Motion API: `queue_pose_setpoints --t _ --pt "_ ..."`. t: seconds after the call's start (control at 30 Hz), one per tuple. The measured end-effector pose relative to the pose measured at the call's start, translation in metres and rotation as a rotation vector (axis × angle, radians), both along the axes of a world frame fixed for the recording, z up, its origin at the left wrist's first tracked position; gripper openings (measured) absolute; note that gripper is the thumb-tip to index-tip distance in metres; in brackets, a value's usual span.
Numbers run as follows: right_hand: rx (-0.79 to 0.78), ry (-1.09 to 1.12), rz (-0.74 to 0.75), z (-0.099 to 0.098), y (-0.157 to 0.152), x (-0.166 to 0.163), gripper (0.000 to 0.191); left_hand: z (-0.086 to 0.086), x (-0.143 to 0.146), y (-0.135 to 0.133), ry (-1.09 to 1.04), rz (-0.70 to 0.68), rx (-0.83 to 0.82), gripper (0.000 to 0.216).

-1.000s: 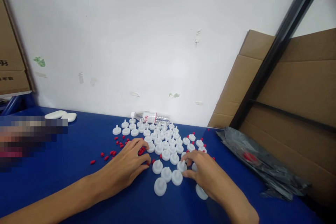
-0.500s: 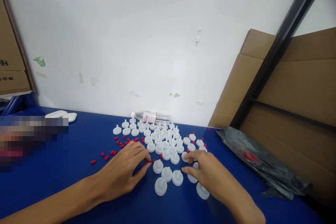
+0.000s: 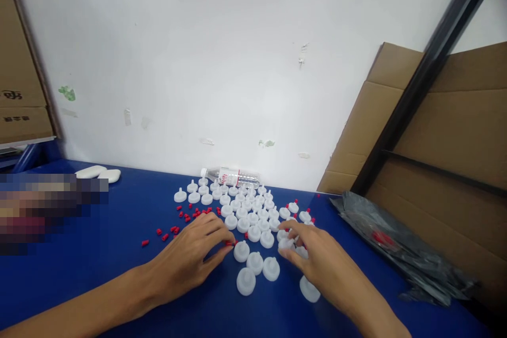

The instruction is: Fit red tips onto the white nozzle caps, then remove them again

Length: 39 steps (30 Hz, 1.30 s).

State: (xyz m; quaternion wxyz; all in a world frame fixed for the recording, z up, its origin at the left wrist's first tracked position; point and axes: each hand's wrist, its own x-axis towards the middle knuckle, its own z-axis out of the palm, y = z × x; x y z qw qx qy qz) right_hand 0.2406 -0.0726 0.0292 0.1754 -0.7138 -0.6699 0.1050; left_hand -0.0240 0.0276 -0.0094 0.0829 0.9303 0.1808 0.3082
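My left hand [image 3: 198, 247] is closed in a pinch on a small red cap [image 3: 228, 243], just left of the loose white nozzle lids. Another red cap [image 3: 236, 242] lies right beside those fingertips. My right hand [image 3: 312, 248] has its thumb and fingers around a white nozzle lid [image 3: 285, 244], which they partly cover. Between the hands stand several white lids, among them a near one [image 3: 246, 281] with its spout up. Under and behind the right hand are lids with red caps on their spouts, such as this capped lid [image 3: 293, 207].
A clear plastic bottle [image 3: 237, 176] lies against the wall behind the lids. Loose red caps [image 3: 173, 229] are scattered at left. Two white oval objects [image 3: 109, 175] rest at the far left, near a blurred patch. A grey plastic bag [image 3: 390, 245] and cardboard [image 3: 451, 148] border the right side.
My right hand's fingers have closed around a white nozzle lid. My left hand keeps its pinch on the red cap. The whole view has shifted slightly.
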Motion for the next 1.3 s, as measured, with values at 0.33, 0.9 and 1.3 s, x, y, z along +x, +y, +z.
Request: queue_pose_setpoints --t 0.33,0.9,1.3 --pt "0.172 0.089 0.103 -0.002 0.0 -0.022 0.048 0.003 0.003 0.003 -0.119 -0.073 0.155 0.014" --pt "0.181 0.147 0.262 0.003 -0.003 -0.063 0.056 0.005 -0.003 0.001 -0.114 -0.168 0.173 0.019" --pt "0.227 0.256 0.247 0.001 0.001 -0.064 0.055 0.012 -0.004 0.0 -0.148 -0.065 0.258 0.015"
